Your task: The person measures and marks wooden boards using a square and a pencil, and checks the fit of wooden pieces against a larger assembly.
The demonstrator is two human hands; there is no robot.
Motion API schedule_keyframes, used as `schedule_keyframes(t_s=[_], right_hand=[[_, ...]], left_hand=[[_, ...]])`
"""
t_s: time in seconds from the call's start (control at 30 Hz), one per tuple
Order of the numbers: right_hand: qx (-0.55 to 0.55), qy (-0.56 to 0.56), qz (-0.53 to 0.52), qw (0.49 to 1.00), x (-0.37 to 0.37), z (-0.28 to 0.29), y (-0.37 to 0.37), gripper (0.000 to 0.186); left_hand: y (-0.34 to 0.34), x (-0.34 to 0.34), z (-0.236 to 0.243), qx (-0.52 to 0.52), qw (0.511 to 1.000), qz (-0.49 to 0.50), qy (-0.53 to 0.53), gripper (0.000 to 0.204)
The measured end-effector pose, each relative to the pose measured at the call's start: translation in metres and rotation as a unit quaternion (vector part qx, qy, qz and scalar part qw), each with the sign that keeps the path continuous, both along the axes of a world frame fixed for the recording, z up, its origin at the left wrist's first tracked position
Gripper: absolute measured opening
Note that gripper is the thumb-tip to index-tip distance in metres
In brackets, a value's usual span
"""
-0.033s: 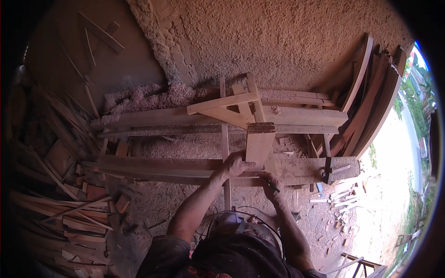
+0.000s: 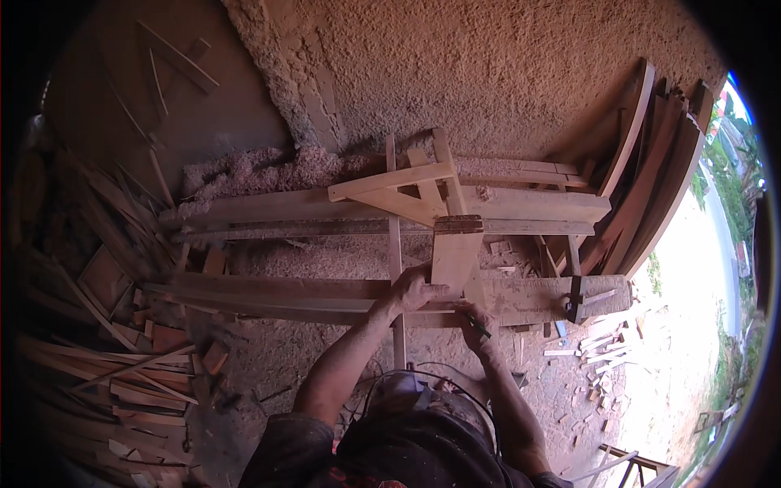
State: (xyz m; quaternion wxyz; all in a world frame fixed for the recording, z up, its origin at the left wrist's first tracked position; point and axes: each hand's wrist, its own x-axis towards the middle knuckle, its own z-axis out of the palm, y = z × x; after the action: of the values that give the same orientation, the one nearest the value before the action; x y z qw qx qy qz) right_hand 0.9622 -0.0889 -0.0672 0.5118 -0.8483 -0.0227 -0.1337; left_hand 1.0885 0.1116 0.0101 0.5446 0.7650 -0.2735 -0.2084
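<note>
A pale, short wooden board (image 2: 456,256) with a dark, rough far end stands across the near plank (image 2: 529,302) of the workbench. At its near end, my left hand (image 2: 415,289) grips it, fingers curled toward the right. My right hand (image 2: 473,319) is closed close by on the right, by the same end, with a thin dark-green pencil (image 2: 482,328) sticking out of it; its fingertips are partly hidden. Just beyond the board lies a joined wooden frame (image 2: 390,178) with a diagonal brace. A long thin batten (image 2: 395,260) crosses the bench left of the board.
A dark metal clamp (image 2: 576,299) sits at the near plank's right end. Curved boards (image 2: 663,187) lean against the rough wall at right. Wood shavings (image 2: 268,175) heap behind the bench. Timber offcuts (image 2: 138,374) pile at left, and scraps (image 2: 606,350) litter the floor at right.
</note>
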Motion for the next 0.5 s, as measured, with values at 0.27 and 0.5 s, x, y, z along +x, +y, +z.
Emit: schedule_keyframes(t_s=[0.27, 0.5], right_hand=[[0.011, -0.019, 0.000, 1.000, 0.002, -0.002, 0.001, 0.012], [-0.014, -0.015, -0.004, 1.000, 0.002, -0.008, 0.000, 0.012]], left_hand=[[-0.001, 0.001, -0.004, -0.003, 1.000, 0.003, -0.021, 0.052], [-0.002, 0.001, -0.001, 0.001, 1.000, 0.002, -0.001, 0.052]])
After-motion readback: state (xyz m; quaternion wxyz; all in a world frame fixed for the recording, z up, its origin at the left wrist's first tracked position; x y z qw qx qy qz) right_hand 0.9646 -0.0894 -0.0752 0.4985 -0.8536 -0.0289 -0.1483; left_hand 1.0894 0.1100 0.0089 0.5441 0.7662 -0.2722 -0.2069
